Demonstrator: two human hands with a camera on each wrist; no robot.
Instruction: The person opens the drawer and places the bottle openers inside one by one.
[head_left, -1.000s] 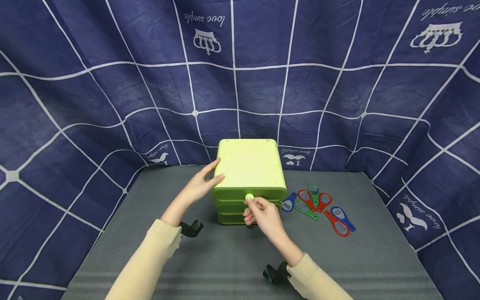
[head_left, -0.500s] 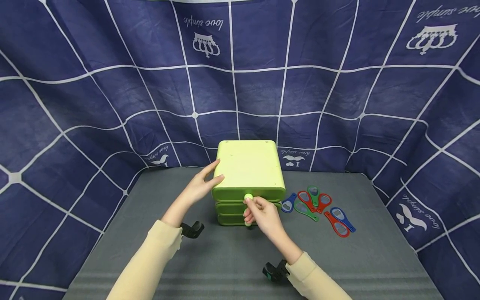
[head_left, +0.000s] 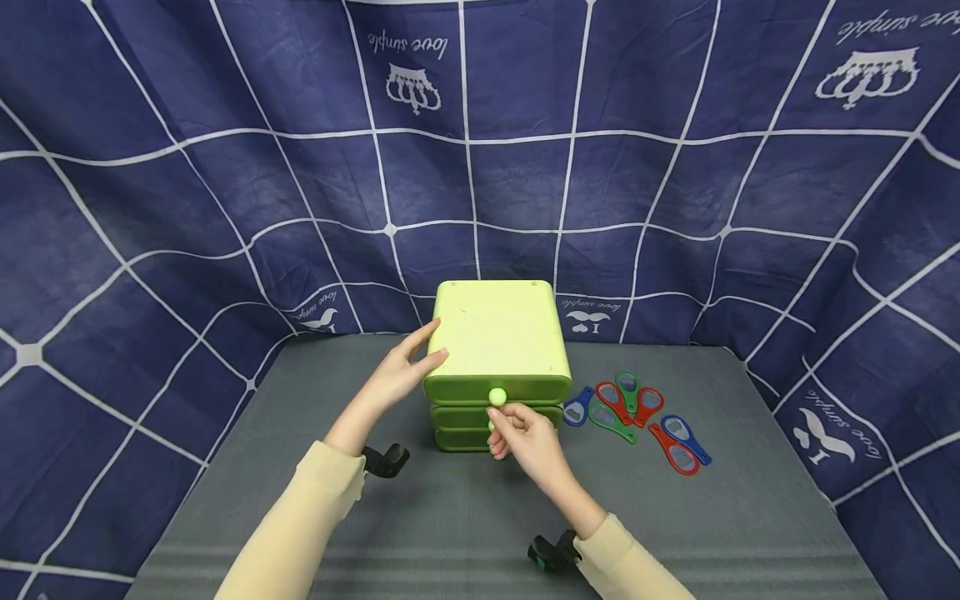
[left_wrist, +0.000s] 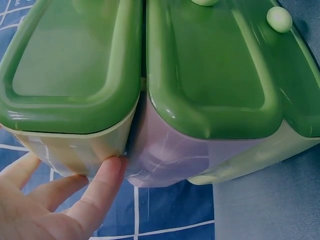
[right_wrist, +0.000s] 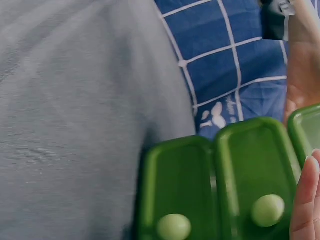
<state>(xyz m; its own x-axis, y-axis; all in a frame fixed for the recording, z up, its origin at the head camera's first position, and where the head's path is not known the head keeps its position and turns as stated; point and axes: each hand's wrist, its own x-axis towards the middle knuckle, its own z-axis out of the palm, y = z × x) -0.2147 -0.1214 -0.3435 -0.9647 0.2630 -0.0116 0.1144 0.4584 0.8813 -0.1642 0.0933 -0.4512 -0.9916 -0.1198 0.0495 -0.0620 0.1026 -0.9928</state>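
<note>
A small chest with a pale yellow-green top (head_left: 498, 329) and three stacked green drawers stands mid-table, all its drawers closed. My left hand (head_left: 393, 377) rests on its left side, fingers spread; in the left wrist view the fingertips of that hand (left_wrist: 85, 200) touch the yellowish side of one section. Just below the round top knob (head_left: 497, 397) is my right hand (head_left: 531, 437), thumb near the fingers and nothing visibly held. The right wrist view shows fingers (right_wrist: 306, 200) beside the middle knob (right_wrist: 268, 210), apart from it; another knob (right_wrist: 174, 228) is at the lower left.
Right of the chest lie several flat loop-shaped items with clear centres, among them a blue one (head_left: 577, 406), a green one (head_left: 611, 419) and a red one (head_left: 678, 451). A grey cloth (head_left: 450, 517) covers the table, and a blue checked curtain (head_left: 517, 183) surrounds it.
My right hand has let go of the top knob and shifted slightly down, leaving the knob in full view. My left hand stays against the chest.
</note>
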